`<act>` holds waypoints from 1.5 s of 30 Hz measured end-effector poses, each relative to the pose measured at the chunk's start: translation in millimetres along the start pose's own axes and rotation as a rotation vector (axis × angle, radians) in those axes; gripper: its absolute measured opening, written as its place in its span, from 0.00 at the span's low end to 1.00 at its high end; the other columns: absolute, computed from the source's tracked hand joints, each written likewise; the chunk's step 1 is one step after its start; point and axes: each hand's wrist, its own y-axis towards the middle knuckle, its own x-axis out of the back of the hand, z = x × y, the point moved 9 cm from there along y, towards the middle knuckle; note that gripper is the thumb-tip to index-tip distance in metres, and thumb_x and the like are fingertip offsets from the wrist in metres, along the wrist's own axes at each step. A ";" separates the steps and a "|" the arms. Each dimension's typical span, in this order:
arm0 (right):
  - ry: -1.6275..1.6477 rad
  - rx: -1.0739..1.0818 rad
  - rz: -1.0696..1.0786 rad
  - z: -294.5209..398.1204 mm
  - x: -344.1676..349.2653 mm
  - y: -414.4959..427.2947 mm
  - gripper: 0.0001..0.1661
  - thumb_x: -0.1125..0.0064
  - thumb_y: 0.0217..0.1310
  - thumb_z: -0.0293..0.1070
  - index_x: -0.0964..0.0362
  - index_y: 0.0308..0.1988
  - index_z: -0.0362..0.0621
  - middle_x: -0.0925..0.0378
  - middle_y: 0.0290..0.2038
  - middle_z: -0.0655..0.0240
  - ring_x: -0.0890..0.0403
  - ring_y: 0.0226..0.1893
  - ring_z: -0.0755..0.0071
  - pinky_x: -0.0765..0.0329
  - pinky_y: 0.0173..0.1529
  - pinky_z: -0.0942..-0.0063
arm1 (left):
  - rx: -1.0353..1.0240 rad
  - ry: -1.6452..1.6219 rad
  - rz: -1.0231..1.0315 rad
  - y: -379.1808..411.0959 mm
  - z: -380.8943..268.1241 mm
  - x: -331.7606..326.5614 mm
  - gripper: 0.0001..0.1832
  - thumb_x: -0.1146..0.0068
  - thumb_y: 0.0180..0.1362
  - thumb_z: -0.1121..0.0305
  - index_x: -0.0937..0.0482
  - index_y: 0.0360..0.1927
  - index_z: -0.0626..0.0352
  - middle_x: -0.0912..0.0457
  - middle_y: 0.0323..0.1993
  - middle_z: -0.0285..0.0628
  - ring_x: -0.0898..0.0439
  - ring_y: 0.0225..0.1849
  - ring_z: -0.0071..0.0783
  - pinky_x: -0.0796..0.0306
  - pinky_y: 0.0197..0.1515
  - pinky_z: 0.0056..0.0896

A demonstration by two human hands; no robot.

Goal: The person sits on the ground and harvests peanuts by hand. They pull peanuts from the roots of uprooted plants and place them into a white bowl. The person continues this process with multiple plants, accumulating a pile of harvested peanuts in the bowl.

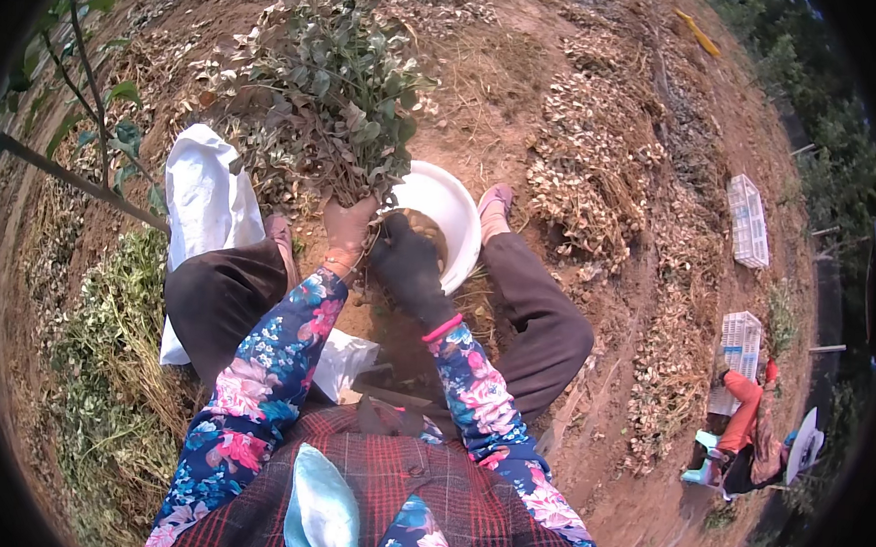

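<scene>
My left hand [347, 228], bare, is closed around the stems of a leafy plant bunch [335, 105] that spreads away from me. Beside it, my right hand [405, 261] wears a dark glove and is at the root end of the bunch, over the near left side of a white basin [462, 230]. Its fingertips are partly hidden, so what they hold is unclear. Brown pods, apparently peanuts [429, 232], lie in the basin, which stands on the soil between my feet.
A white sack [208, 194] lies by my left leg, under a leafy branch [79, 173]. Piles of pulled plants [592, 163] line the field. At right are white plastic crates [748, 219] and a person [756, 439] in a hat. A yellow object [697, 33] lies far off.
</scene>
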 end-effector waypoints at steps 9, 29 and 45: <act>0.300 -0.154 -0.016 -27.6 -2.5 -9.0 0.16 0.51 0.48 0.36 0.32 0.38 0.39 0.24 0.26 0.55 0.22 0.27 0.64 0.27 0.34 0.70 | -0.033 0.125 0.011 1.6 6.5 -1.5 0.17 0.41 0.39 0.72 0.27 0.36 0.66 0.22 0.32 0.39 0.24 0.31 0.28 0.32 0.38 0.26; 0.036 0.094 -0.260 -11.0 3.2 -25.4 0.09 0.49 0.51 0.34 0.34 0.35 0.46 0.28 0.20 0.55 0.24 0.22 0.50 0.29 0.25 0.61 | 0.046 -0.011 0.115 -21.0 -1.2 -17.0 0.13 0.45 0.42 0.71 0.24 0.31 0.69 0.22 0.29 0.40 0.24 0.28 0.29 0.31 0.33 0.27; 0.199 0.394 -0.210 64.2 22.4 -90.1 0.16 0.45 0.50 0.28 0.32 0.43 0.41 0.25 0.29 0.59 0.22 0.26 0.59 0.26 0.30 0.70 | 0.158 0.077 -0.313 43.9 45.9 77.2 0.06 0.46 0.42 0.72 0.26 0.17 0.64 0.27 0.16 0.35 0.31 0.13 0.27 0.35 0.17 0.24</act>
